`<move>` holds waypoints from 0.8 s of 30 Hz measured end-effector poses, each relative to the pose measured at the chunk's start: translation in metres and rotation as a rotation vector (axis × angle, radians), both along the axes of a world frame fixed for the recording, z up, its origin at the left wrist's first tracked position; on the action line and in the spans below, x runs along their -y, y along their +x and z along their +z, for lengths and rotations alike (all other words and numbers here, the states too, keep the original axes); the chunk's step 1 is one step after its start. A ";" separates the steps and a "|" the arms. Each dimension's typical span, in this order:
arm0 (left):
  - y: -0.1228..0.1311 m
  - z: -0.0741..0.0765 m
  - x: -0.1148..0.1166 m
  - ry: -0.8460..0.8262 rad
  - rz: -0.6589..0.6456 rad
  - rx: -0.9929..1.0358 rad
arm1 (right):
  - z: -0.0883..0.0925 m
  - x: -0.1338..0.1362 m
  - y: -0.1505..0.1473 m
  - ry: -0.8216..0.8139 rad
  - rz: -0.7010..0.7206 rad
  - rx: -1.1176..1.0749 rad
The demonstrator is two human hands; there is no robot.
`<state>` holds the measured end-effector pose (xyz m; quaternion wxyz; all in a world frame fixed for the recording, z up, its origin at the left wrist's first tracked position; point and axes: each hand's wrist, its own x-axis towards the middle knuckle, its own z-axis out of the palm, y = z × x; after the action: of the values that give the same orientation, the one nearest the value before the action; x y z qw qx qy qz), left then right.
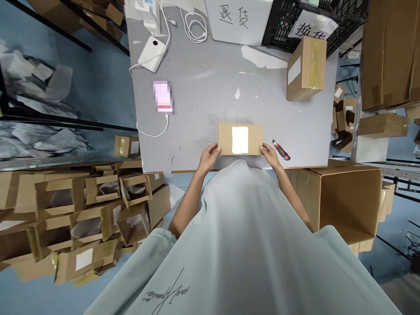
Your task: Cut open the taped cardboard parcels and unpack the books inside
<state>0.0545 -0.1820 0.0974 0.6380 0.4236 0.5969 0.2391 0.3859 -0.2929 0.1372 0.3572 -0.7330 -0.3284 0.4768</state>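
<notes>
A small brown cardboard box [225, 136] with a white label [240, 140] sits near the front edge of the grey table [210, 87]. My left hand [210, 156] grips its left end, the thumb and fingers closed at the lower corner. At the lower right corner, my right hand [269, 154] holds it the same way. Just right of that hand lies a black and red box cutter [281, 150]. Parts of my fingers are hidden behind the box.
A taller taped carton [306, 70] stands at the table's back right, by a black crate [285, 26]. A white bin [238, 22], a white device [152, 54] and cables are at the back. A large open carton [349, 201] stands right; opened boxes [61, 197] pile left.
</notes>
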 end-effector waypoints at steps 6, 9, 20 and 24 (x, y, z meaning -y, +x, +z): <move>0.000 -0.004 0.010 -0.063 -0.006 0.029 | -0.006 0.017 -0.002 -0.148 -0.125 -0.141; 0.004 -0.002 0.010 -0.088 -0.020 0.006 | -0.003 0.014 -0.007 -0.111 -0.044 -0.137; 0.008 0.045 -0.020 0.193 -0.002 0.007 | 0.039 -0.012 -0.004 0.126 -0.015 0.078; 0.009 0.059 -0.033 0.301 -0.039 -0.031 | 0.048 -0.026 0.004 0.141 -0.029 0.196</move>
<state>0.0632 -0.1486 0.1562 0.5624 0.5297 0.5558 0.3069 0.3896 -0.2670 0.1852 0.3809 -0.7538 -0.3839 0.3732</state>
